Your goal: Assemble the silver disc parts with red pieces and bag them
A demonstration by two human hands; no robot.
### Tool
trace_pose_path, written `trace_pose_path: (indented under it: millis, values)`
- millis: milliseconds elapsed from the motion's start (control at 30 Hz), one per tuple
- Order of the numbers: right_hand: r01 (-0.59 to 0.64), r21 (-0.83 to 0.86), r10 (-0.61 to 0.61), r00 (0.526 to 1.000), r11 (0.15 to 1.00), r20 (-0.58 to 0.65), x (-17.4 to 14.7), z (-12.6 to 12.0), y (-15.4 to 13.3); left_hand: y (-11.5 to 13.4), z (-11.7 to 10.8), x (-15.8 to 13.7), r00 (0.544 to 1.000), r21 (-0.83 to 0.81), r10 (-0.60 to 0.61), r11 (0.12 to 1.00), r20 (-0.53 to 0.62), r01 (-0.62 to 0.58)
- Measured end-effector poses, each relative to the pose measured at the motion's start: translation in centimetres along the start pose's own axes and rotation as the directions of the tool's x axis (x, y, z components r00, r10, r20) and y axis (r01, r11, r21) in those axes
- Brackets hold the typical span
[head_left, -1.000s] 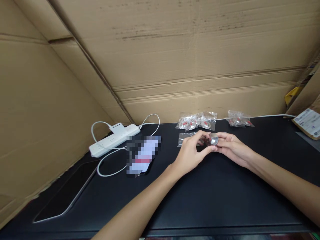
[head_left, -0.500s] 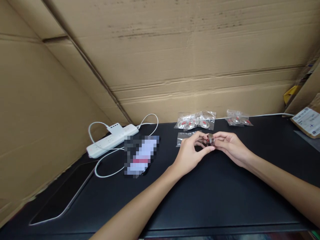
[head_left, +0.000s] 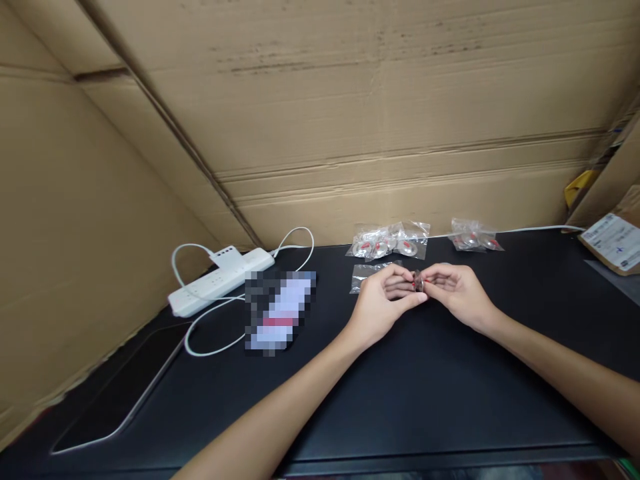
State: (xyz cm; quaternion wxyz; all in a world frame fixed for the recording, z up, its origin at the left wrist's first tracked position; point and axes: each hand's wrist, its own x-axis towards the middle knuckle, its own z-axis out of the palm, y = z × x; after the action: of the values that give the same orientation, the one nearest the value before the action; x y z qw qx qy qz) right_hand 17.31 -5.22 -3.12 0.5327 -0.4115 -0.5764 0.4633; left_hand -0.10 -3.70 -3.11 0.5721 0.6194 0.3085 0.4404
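Observation:
Between my fingertips is a small round shiny metal piece (head_left: 419, 282) with bits of red on it, seen nearly edge-on. My left hand (head_left: 383, 298) grips its left side with thumb and fingers. From the right, the thumb and fingertips of my right hand (head_left: 459, 293) pinch it too. Fingers cover much of the piece, so its exact kind cannot be made out. Just behind my left hand lies a flat clear plastic bag (head_left: 364, 277). Farther back are clear bags (head_left: 383, 247) holding several silver discs with red marks.
More bagged discs (head_left: 473, 239) lie at the back right, before the cardboard wall (head_left: 380, 120). Leftward are a blurred-out phone-like object (head_left: 285, 313), a white power strip (head_left: 220, 283) with cables and a dark tablet-like panel (head_left: 125, 390). A labelled package (head_left: 613, 240) sits far right.
The round piece has turned from a slanted view to nearly edge-on. My right fingers have shifted slightly left and now pinch it closer. The whole view has moved a little.

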Motion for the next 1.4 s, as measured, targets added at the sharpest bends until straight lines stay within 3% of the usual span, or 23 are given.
trace_pose_path:
  millis: [267, 467, 733, 933, 1133, 1400]
  values:
    - [0.117, -0.139, -0.118, 0.993, 0.983, -0.005, -0.5, 0.1, 0.2, 0.0, 0.1, 0.0, 0.999, -0.055, -0.036, 0.998, 0.012, 0.037]
    - [0.063, -0.028, -0.065, 0.996, 0.998, -0.057, -0.2, 0.3, -0.3, 0.0, 0.0, 0.3, 1.0, -0.066, 0.01, 0.998, -0.017, -0.011]
    - [0.12, -0.046, -0.124, 0.989, 0.992, -0.082, -0.2, 0.4, 0.1, 0.1, 0.2, 0.1, 0.997, -0.131, 0.02, 0.991, -0.069, -0.029]
    - [0.179, -0.231, -0.191, 0.981, 0.956, -0.031, -0.8, 0.5, -0.2, 0.2, 0.1, 0.2, 0.993, -0.088, -0.035, 0.996, -0.113, 0.025]
    - [0.218, -0.493, -0.203, 0.976, 0.843, 0.085, -0.6, -0.2, -0.1, -0.6, 0.0, 0.3, 0.994, -0.002, 0.009, 1.0, -0.108, -0.009]
    - [0.196, -0.531, -0.152, 0.98, 0.825, 0.126, -0.6, 0.1, 0.1, -0.3, 0.1, 0.1, 0.993, 0.035, -0.038, 0.999, -0.115, 0.042]
